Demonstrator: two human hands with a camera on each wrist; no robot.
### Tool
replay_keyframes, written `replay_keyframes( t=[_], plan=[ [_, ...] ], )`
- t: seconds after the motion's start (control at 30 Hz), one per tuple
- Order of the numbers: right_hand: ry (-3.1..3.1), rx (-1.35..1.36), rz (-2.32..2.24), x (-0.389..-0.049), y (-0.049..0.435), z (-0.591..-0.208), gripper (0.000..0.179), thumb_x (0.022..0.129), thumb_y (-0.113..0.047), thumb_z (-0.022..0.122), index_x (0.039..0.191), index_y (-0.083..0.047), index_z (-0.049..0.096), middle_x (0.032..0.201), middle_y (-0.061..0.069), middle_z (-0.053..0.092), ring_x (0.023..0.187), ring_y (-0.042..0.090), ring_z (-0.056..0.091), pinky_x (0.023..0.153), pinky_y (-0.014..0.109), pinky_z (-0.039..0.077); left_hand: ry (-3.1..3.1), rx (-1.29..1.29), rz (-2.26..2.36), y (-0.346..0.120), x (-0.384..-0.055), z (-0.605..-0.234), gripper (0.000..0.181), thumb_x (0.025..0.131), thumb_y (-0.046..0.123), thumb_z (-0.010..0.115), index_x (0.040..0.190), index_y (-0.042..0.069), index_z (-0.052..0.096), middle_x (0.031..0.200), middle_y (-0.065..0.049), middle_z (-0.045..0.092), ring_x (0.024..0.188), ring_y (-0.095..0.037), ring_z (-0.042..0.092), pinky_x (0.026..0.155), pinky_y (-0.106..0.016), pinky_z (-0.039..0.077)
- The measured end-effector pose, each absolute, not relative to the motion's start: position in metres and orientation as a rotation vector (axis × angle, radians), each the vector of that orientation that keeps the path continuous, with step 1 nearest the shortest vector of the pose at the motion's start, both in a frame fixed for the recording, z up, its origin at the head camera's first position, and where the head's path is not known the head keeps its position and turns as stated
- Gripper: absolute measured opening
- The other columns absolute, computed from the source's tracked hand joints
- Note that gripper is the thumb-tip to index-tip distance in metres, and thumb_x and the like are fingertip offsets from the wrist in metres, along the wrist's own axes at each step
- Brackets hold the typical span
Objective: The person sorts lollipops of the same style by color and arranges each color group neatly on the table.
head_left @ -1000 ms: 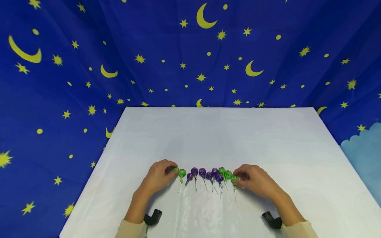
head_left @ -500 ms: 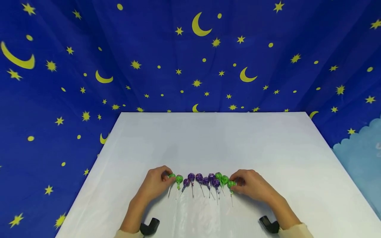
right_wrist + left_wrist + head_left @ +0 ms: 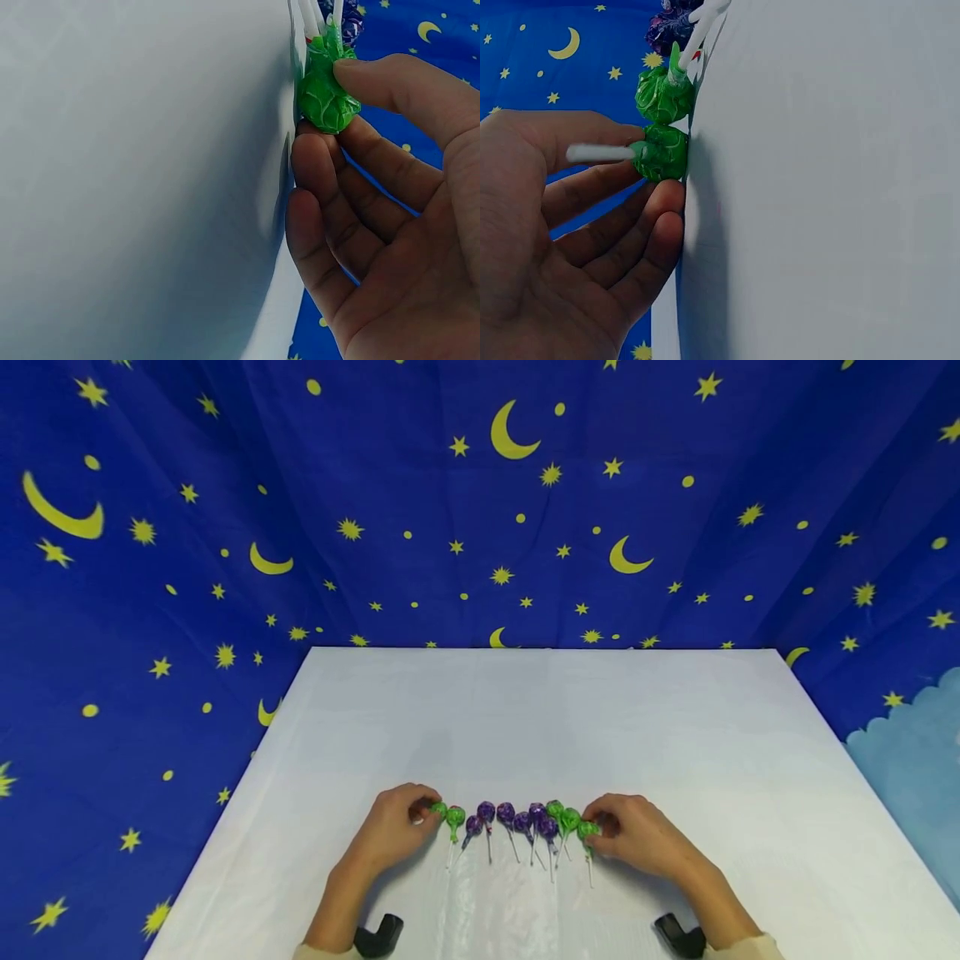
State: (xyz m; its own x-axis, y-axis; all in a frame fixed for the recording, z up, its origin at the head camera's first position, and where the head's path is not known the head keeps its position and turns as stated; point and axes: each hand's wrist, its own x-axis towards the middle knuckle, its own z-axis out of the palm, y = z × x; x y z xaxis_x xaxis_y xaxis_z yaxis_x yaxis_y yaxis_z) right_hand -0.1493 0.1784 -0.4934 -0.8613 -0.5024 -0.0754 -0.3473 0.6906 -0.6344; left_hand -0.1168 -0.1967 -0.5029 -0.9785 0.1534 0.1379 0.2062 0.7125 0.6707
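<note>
Head view: bright, even light on white counter (image 3: 555,718). Soft, faint shadows beside forearms (image 3: 341,897); pale glare streaks low centre, at the near side. Blue backdrop (image 3: 420,460) darker toward upper right. Lollipops (image 3: 506,814) small, wrapper print too fine to read.

Wrist views: dimmer, counter greyed. Palms of left hand (image 3: 551,281) and right hand (image 3: 409,259) in shade. Left: narrow soft shadow along the counter, nearest white stick (image 3: 600,153) blurred. Right: broad bluish shadow, counter edge bowed.
</note>
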Motion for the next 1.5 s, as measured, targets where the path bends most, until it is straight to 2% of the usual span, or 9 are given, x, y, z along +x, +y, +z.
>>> replay_keyframes(
  t=[0.33,0.53,1.03,1.5],
  plan=[
    [2.685,-0.703,-0.923,-0.15,0.18,-0.495,0.023,0.077,-0.022,0.08,0.097,-0.019,0.069,0.076,-0.014,0.057,0.064,0.005,0.051,0.056,0.026,0.043,-2.859,-0.285,-1.137,-0.198,-0.118,-0.506,0.016,0.081,0.014,0.076,0.094,0.019,0.068,0.074,0.014,0.057,0.07,-0.009,0.056,0.068,-0.029,0.048],
    [2.652,-0.688,-0.994,-0.157,0.189,-0.492,0.022,0.078,-0.02,0.079,0.098,-0.019,0.069,0.075,-0.011,0.058,0.063,0.008,0.052,0.055,0.027,0.044,-2.834,-0.296,-1.158,-0.197,-0.118,-0.505,0.017,0.08,0.011,0.077,0.093,0.018,0.069,0.074,0.014,0.057,0.07,-0.011,0.057,0.067,-0.029,0.048],
    [2.675,-0.69,-1.06,-0.192,0.182,-0.476,0.022,0.082,-0.021,0.077,0.102,-0.015,0.069,0.076,-0.005,0.06,0.064,0.013,0.052,0.053,0.029,0.044,-2.899,-0.318,-1.073,-0.196,-0.12,-0.5,0.014,0.083,0.016,0.075,0.094,0.018,0.069,0.074,0.014,0.056,0.067,-0.004,0.052,0.064,-0.029,0.045],
    [2.683,-0.654,-1.07,-0.229,0.168,-0.47,0.025,0.082,-0.022,0.075,0.104,-0.013,0.069,0.078,-0.001,0.062,0.068,0.018,0.054,0.054,0.033,0.046,-2.921,-0.283,-1.118,-0.195,-0.12,-0.499,0.014,0.084,0.018,0.075,0.097,0.017,0.069,0.076,0.014,0.057,0.069,-0.006,0.053,0.064,-0.029,0.045]
  ],
)
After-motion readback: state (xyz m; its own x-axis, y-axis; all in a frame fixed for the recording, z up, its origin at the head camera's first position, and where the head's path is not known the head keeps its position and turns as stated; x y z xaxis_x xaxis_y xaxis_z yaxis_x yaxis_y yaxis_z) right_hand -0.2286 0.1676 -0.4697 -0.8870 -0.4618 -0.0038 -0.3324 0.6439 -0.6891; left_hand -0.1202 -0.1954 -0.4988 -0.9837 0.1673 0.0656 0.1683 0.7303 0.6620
